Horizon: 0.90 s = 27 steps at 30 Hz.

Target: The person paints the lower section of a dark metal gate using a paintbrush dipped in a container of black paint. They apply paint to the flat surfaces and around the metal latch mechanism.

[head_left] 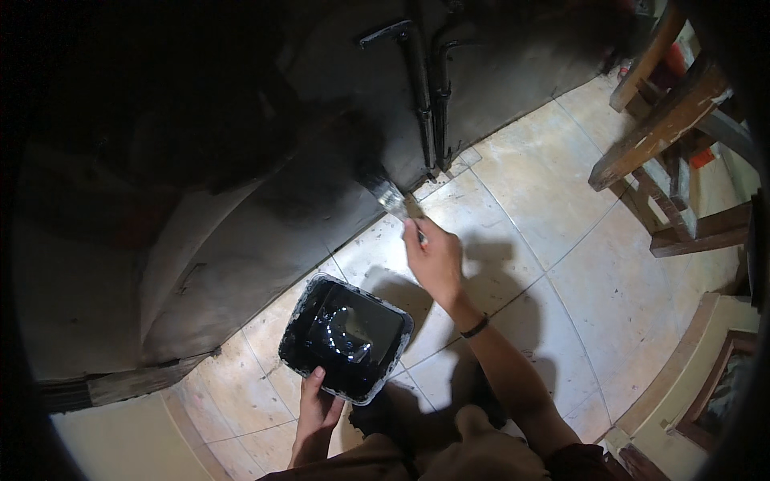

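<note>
In my right hand (434, 256) is a paintbrush (391, 197) with a metal ferrule, gripped by its handle between thumb and fingers. Its dark bristles meet the lower part of a blackened wall (321, 204), close to the floor. My left hand (317, 407) holds a square plastic tub (387, 298) from its near side, thumb up against the rim. Glossy black paint (357, 330) lies inside the tub, and smears coat its walls and edge. The fingers of that hand are partly hidden beneath the tub.
Dark pipes (423, 104) run down the wall to the floor right of the brush. Light floor tiles (513, 200) carry dark specks. A worn wooden stand (682, 128) is at the far right, with a framed picture (726, 385) below it.
</note>
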Available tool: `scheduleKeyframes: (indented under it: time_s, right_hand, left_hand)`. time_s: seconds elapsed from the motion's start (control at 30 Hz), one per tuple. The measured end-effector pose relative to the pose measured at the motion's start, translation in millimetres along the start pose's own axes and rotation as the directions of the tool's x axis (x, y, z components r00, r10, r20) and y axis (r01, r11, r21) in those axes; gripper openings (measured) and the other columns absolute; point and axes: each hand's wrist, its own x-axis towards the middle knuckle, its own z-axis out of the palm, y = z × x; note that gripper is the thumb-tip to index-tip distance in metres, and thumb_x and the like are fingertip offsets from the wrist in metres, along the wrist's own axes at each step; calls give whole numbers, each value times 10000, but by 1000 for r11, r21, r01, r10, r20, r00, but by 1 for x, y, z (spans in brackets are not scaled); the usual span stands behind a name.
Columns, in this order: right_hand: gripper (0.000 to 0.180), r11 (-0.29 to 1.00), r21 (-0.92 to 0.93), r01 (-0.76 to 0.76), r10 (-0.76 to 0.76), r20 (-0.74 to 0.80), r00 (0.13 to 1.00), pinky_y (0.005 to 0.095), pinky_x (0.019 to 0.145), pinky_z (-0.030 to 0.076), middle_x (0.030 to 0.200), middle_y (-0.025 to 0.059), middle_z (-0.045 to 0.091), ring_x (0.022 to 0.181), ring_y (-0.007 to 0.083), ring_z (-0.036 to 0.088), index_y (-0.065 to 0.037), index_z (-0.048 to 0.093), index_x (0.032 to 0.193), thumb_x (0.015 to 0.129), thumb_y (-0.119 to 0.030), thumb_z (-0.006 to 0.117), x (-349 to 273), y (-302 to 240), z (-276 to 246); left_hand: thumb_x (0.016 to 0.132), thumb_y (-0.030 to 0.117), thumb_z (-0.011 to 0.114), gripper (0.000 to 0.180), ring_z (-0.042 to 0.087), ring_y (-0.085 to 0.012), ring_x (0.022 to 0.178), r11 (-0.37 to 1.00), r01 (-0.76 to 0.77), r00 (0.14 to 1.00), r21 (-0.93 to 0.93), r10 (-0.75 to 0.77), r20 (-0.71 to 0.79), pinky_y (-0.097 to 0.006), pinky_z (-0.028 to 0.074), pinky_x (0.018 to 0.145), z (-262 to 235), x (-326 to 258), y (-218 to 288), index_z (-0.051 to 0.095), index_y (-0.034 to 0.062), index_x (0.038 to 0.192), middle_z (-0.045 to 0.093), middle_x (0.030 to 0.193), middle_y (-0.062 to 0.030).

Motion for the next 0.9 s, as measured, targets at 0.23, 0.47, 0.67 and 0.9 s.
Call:
scheduleKeyframes:
  time_s: [0.23, 0.47, 0.67, 0.9]
  right_hand:
    - [387, 971, -169, -170, 142, -164, 976, 400, 614, 519, 736, 164, 703, 637, 307, 687, -53, 753, 799, 1003, -339, 592, 18, 79, -10]
    - [205, 951, -125, 284, -309, -304, 901, 437, 603, 525, 679, 132, 662, 598, 333, 660, -79, 655, 807, 945, -228, 682, 46, -39, -72]
    - [221, 846, -480, 232, -360, -193, 913, 393, 483, 501, 639, 131, 648, 551, 324, 659, -78, 611, 796, 965, -207, 673, 37, 67, -25]
    - [267, 824, -521, 222, -353, -167, 921, 418, 482, 495, 610, 145, 631, 540, 333, 648, -70, 597, 783, 978, -245, 653, 40, 29, -31]
  left_hand:
    - [966, 269, 649, 635, 570, -295, 1295, 1000, 19, 1000, -2, -19, 15, -475, 474, 1095, 2, 1, -5, 395, 37, 1499, 550, 1432, -140]
    - [962, 269, 654, 645, 559, -301, 1307, 1000, 31, 999, 0, -31, 8, -489, 463, 1104, -1, -1, -4, 390, 40, 1504, 546, 1435, -136]
    - [959, 276, 660, 645, 567, -302, 1296, 1000, 6, 1000, -12, -6, 20, -483, 469, 1100, 6, 5, -4, 397, 40, 1499, 553, 1425, -139]
    - [963, 292, 656, 622, 582, -299, 1279, 1000, 21, 1000, -1, -21, -24, -478, 471, 1098, 0, 0, -2, 427, 24, 1475, 574, 1403, -140]
